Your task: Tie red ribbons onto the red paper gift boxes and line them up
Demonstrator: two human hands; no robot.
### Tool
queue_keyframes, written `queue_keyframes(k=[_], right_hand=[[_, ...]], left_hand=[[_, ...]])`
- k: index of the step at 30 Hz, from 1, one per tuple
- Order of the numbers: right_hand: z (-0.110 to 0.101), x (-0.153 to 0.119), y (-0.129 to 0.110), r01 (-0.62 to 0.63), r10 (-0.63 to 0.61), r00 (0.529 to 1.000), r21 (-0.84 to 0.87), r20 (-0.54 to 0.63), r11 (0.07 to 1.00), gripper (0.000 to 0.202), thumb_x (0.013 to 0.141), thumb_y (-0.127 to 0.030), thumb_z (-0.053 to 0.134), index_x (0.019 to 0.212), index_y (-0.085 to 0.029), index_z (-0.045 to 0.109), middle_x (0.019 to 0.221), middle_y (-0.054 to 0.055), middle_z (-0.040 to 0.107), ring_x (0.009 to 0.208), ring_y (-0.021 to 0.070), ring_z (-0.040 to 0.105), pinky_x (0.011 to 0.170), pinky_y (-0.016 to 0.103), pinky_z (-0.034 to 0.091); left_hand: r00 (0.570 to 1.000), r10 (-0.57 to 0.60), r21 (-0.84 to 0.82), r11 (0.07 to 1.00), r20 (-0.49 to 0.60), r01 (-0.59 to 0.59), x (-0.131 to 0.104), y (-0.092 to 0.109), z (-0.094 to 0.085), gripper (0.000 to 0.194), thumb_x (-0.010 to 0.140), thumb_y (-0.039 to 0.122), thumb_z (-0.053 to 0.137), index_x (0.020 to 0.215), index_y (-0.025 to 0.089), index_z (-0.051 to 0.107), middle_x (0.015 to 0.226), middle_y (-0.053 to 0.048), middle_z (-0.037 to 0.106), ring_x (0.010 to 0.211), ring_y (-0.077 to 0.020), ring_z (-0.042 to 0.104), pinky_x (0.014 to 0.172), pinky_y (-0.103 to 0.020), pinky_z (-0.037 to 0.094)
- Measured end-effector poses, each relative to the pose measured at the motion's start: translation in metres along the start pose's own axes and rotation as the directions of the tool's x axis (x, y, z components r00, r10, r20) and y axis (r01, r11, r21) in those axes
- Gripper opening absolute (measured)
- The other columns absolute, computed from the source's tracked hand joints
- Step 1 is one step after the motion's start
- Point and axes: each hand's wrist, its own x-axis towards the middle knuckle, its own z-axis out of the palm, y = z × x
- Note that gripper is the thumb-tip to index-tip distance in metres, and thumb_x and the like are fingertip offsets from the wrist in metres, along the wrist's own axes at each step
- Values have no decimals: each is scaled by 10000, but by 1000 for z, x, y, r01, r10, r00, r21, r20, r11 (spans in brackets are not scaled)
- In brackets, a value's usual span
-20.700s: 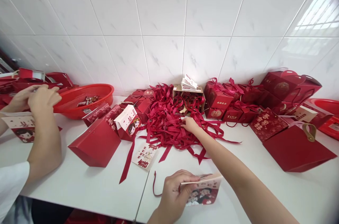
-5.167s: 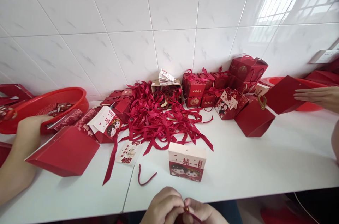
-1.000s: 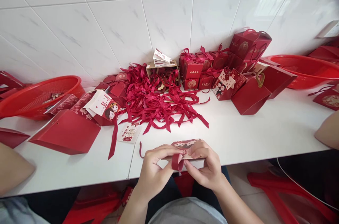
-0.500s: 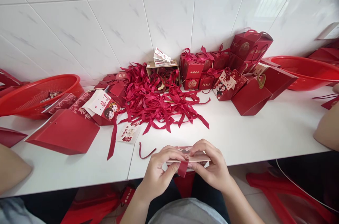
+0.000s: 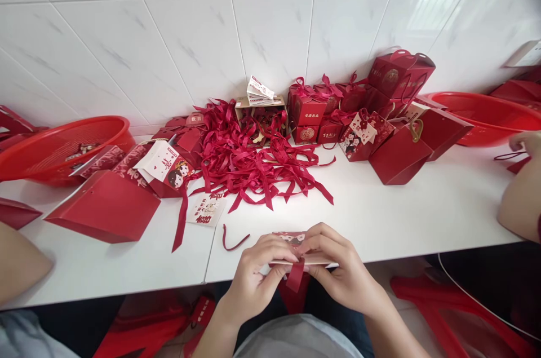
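Head view: left hand (image 5: 260, 273) and right hand (image 5: 338, 268) close together at the near edge of the white table (image 5: 380, 225), fingers curled over the top, thumbs below, both gripping one printed box (image 5: 288, 237); its pale edge runs crosswise between them, with part of a red patterned face visible beyond the fingers. Flat red ribbon (image 5: 295, 277) hangs over that edge, midway between the thumbs; fingertips bunched about its upper end, exact hold on it hidden. Cannot tell whether the box touches the table. Just left of the hands, a thin cord (image 5: 235, 244) lies bent; farther left, a flat card (image 5: 207, 209) and a loose strip (image 5: 180, 225). Beyond, toward the tiled wall (image 5: 186, 36), a ribbon heap (image 5: 257, 175) spreads before a carton (image 5: 282, 102), with folded cards (image 5: 259, 91) on top. Left of the heap, a large red box (image 5: 105, 208) on its side near a basket (image 5: 46, 169); right of it, bow-tied boxes (image 5: 310, 113) stacked, then a box with a gold loop (image 5: 399, 155) and a second basket (image 5: 499, 127). Bent arm (image 5: 21, 265) of one co-worker at left edge, another's forearm (image 5: 519, 206) at right
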Motion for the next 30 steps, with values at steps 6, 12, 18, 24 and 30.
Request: queue_keyframes(k=[6,12,18,24,30], right_hand=[[8,-4,6,21,-18,996,29,-91,999,231,824,-14,563,914,-227,570,961,37,538,826,137,612,672,235,542],[13,-3,9,53,-52,985,4,-163,999,178,817,-43,596,866,-212,576,906,37,547,785,141,602,608,222,522],[16,5,7,50,-64,963,-60,-263,997,97,828,-104,614,824,-198,591,840,37,571,730,152,592,608,255,510],[19,9,6,-28,24,945,-9,-327,1000,94,837,-193,655,754,-190,610,789,32,586,703,153,590,613,262,505],[1,-4,25,-63,65,960,16,-272,998,127,811,-287,725,884,-203,664,833,34,619,749,162,613,673,274,522]], left_hand=[[1000,-15,-7,1000,1,15,-4,-3,1,207,898,82,560,967,238,678,971,-48,728,965,-192,670,922,-357,508],[988,-154,-173,974,-22,148,-9,-12,6,91,916,141,562,901,214,615,1105,-76,684,1118,-220,616,933,-349,513],[898,-409,-450,841,-162,301,-6,-6,21,203,884,268,644,1024,238,500,906,-8,651,849,-155,663,733,-250,546],[834,-494,-490,805,-244,334,1,-9,31,368,831,339,708,1027,248,410,766,50,615,639,-102,621,601,-196,491],[867,-439,-436,845,-235,310,6,-19,39,291,859,334,674,945,246,409,800,52,609,661,-93,629,631,-197,510]])
